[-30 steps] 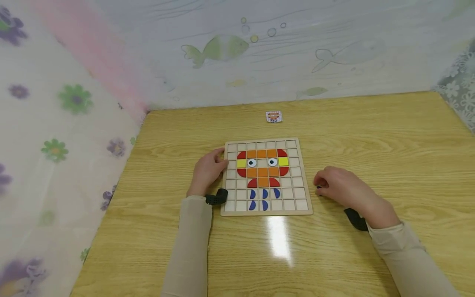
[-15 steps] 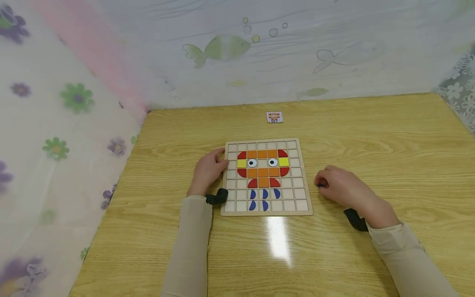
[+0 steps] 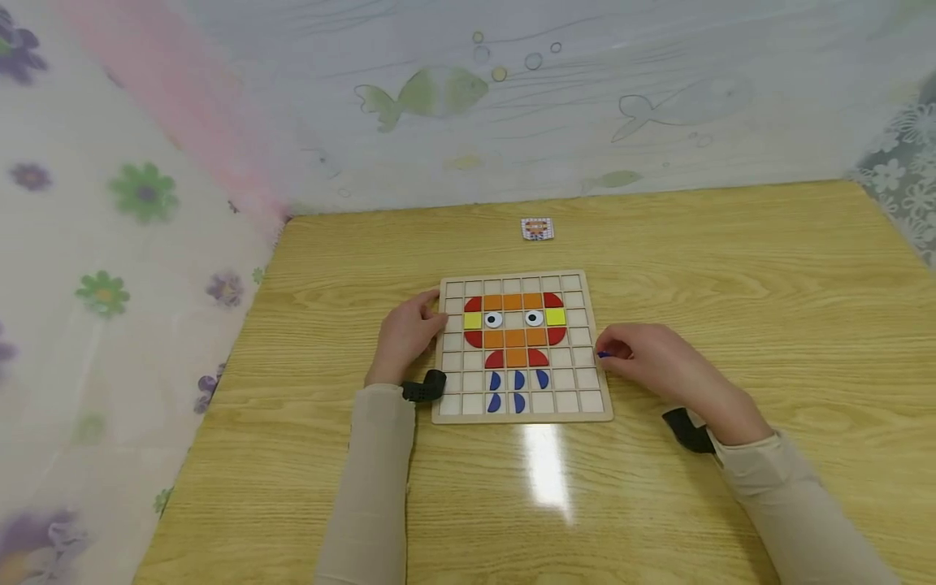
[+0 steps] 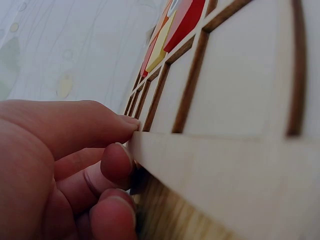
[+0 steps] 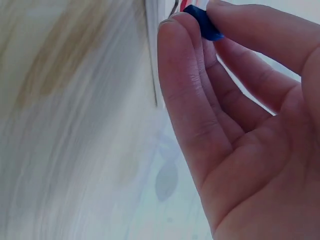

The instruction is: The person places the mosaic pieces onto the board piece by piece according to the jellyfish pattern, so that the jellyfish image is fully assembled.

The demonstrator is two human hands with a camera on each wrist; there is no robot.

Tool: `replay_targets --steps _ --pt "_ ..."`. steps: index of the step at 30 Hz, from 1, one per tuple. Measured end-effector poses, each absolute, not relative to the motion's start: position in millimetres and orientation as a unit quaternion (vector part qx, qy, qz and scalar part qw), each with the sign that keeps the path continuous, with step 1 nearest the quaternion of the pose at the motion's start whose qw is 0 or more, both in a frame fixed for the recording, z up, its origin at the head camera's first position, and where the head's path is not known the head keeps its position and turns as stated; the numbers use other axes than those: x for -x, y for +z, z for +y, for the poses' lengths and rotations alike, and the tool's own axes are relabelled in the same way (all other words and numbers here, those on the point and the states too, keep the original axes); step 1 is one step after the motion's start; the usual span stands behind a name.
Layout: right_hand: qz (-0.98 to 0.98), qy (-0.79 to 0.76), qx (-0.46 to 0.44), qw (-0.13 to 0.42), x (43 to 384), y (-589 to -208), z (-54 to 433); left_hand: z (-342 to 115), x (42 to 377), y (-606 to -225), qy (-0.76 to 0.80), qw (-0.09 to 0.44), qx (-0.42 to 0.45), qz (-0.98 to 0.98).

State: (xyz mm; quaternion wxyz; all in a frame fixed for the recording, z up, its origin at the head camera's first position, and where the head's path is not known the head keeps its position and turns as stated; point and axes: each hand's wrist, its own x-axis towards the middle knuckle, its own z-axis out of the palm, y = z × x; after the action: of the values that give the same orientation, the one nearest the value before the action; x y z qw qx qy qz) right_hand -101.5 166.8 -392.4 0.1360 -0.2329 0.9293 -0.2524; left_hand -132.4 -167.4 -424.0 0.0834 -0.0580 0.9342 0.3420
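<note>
A square wooden grid board (image 3: 453,404) lies on the table, bearing a figure of orange, red and yellow tiles with two eye discs. Below these sit several blue half-round tiles (image 3: 519,379) in the lower rows. At the board's left side, my left hand (image 3: 405,335) grips the edge, its thumb (image 4: 100,125) on top and curled fingers lower down. My right hand (image 3: 658,366) pinches a small blue piece (image 5: 203,22) between thumb and fingertips. It is right at the board's right edge; most of this piece's outline is hidden by the fingers.
Behind the board lies a small picture card (image 3: 537,229) showing a similar coloured figure on a grid. The wood-grain table (image 3: 731,268) meets a fish-painted wall (image 3: 548,122) at the back and a flowered wall (image 3: 146,341) on the left.
My right hand has moved left to the board's right edge with the blue piece, which shows more between the fingertips. My left hand stays at the board's left side.
</note>
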Motion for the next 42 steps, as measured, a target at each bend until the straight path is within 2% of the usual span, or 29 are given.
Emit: replay_targets --steps 21,42 --pt "0.891 -0.282 0.295 0.198 87 -395 118 -168 134 -426 0.340 0.088 0.065 0.934" --pt "0.897 -0.264 0.318 0.158 76 -403 107 -168 135 -428 0.339 0.082 0.062 0.935"
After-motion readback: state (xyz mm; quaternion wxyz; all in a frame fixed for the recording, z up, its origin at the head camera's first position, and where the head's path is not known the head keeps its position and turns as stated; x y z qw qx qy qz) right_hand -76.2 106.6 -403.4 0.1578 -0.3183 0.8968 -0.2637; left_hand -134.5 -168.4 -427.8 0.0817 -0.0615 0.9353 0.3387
